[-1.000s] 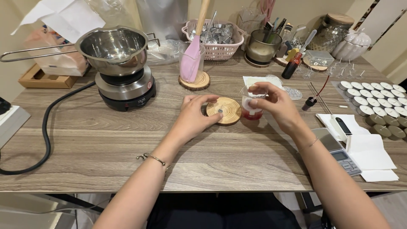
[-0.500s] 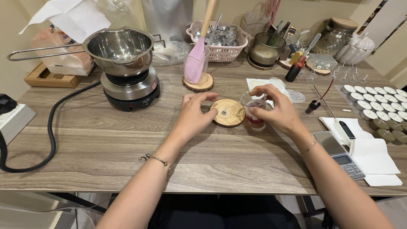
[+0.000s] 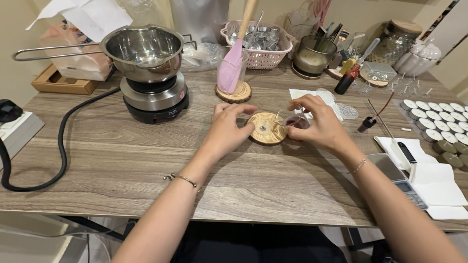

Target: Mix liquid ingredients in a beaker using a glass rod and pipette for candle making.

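A round wooden coaster (image 3: pixel 264 127) lies in the middle of the table with a small metal disc at its centre. My left hand (image 3: pixel 229 129) rests on the table against the coaster's left edge, fingers curled around it. My right hand (image 3: pixel 314 125) holds a small clear glass cup (image 3: pixel 291 120) with red at its bottom, tilted just right of the coaster. A thin wire or wick pokes up between my right fingers.
A steel pot (image 3: pixel 141 48) sits on an electric hot plate (image 3: pixel 155 100) at the left, its cord (image 3: pixel 58 146) looping to the table edge. A pink spatula (image 3: pixel 230 68) stands in a glass. Several tins (image 3: pixel 434 122), a scale (image 3: pixel 402 178) and papers fill the right.
My hands have stayed at the coaster. The glass cup has shifted slightly, now tilted toward the coaster's right edge. The view has drifted a little.
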